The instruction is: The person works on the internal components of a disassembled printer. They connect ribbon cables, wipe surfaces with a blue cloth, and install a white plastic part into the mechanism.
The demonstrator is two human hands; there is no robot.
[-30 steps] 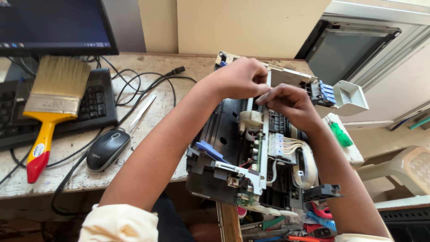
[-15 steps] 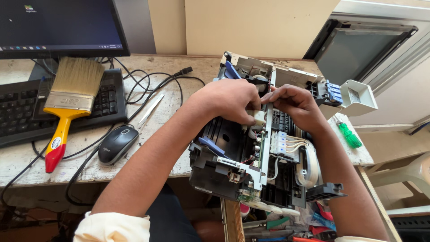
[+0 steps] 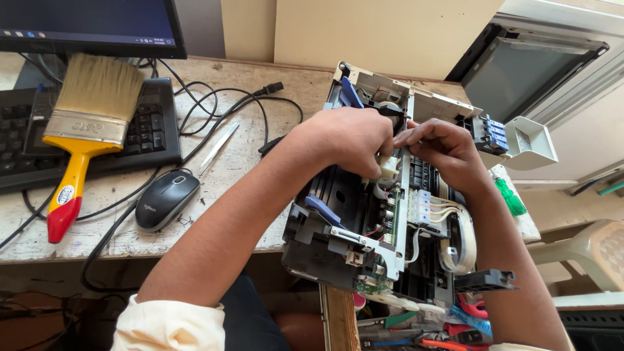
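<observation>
A worn, pale tabletop [image 3: 260,140] with a scuffed, speckled surface stretches out to the left of the hands and ends in a chipped front edge. Beyond the hands rises a plain cream wall [image 3: 364,29], split by a vertical seam. To the upper right, a grey metal-framed window [image 3: 530,68] with dark glass sits at a slant, bright daylight falling on its frame. At the lower right stands a beige plastic chair [image 3: 595,250]. Below the tabletop edge lies a dim, shadowed space with a brownish floor [image 3: 39,325]
</observation>
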